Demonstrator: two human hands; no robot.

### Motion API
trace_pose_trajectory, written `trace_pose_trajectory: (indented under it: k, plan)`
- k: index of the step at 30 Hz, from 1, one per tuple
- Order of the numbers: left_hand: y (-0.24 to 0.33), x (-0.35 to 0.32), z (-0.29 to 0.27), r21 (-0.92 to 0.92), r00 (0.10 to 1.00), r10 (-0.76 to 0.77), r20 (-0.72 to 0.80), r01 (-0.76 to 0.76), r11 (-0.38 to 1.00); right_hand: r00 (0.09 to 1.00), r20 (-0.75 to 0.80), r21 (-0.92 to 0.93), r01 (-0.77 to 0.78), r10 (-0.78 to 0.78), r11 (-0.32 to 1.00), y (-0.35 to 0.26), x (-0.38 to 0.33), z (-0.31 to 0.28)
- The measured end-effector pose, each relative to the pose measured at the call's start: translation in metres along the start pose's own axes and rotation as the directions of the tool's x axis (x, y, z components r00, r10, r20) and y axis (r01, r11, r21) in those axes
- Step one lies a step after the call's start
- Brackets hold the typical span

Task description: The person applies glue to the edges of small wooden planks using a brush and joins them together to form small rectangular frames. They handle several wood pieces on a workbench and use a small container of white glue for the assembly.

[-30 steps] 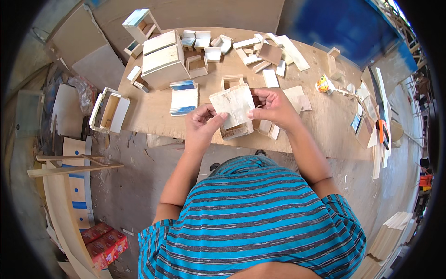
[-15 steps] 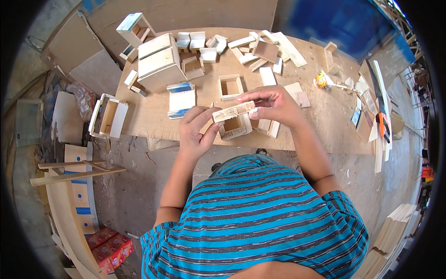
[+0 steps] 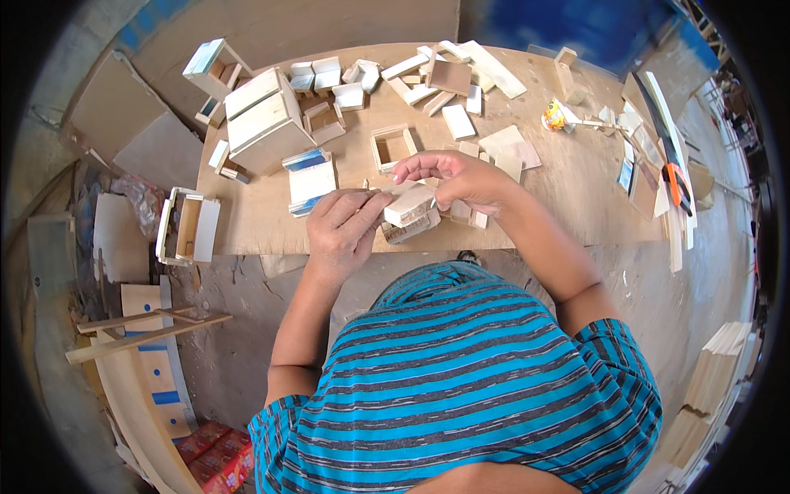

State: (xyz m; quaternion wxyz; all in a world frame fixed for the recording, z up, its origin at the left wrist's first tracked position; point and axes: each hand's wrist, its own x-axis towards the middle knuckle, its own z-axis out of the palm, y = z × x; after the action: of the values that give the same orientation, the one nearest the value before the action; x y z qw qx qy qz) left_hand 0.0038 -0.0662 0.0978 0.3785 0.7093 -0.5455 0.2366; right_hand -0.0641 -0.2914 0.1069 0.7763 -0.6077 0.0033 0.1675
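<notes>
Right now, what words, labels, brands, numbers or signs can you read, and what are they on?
No text is readable.
Red packages: printing too small and blurred.
Yellow-and-orange container: markings too small to read.
Wooden block being handled: no readable text.

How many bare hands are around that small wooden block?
2: the left hand at the wooden block's left end, and the right hand at its right end. No other hands show.
</notes>
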Motion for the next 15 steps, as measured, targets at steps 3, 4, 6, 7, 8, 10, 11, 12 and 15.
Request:
trace_pose_trajectory:
  k: [3,4,6,7,8,10,11,12,15]
  plan:
    - [-0.001,-0.001,-0.001,-0.026,0.997,-0.077,0.024,0.077,0.997,0.999,-0.025,0.051,-0.045,0.047,0.998,0.002,-0.004,-0.003]
    - [-0.002,-0.004,0.000,-0.124,0.981,-0.193,0.019,0.194,0.973,0.994,-0.106,0.042,0.004,0.000,0.999,0.003,-0.006,-0.004]
    - [-0.004,-0.010,0.001,-0.307,0.907,-0.418,0.041,0.410,0.859,0.962,-0.257,0.011,0.100,-0.094,0.995,0.003,-0.011,-0.007]
    - [-0.001,-0.011,0.005,-0.693,0.699,-0.689,0.190,0.593,0.411,0.931,-0.331,-0.085,0.135,-0.156,0.987,0.002,-0.016,-0.009]
    - [-0.003,-0.010,0.007,-0.803,0.620,-0.740,0.260,0.565,0.191,0.903,-0.372,-0.153,0.169,-0.215,0.974,0.000,-0.019,-0.006]
    - [-0.009,-0.005,0.010,-0.880,0.473,-0.763,0.440,0.395,-0.263,0.835,-0.437,-0.291,0.221,-0.335,0.931,-0.001,-0.026,0.007]
    - [-0.001,0.004,0.006,-0.856,0.361,-0.793,0.490,0.373,-0.358,0.790,-0.443,-0.421,0.235,-0.424,0.876,0.000,-0.030,0.016]
    - [-0.003,0.004,0.007,-0.841,0.343,-0.779,0.525,0.350,-0.412,0.749,-0.402,-0.538,0.273,-0.527,0.798,0.001,-0.032,0.025]
    - [-0.012,-0.002,0.014,-0.774,0.278,-0.724,0.632,0.267,-0.573,0.618,-0.261,-0.773,0.327,-0.742,0.544,0.007,-0.034,0.048]
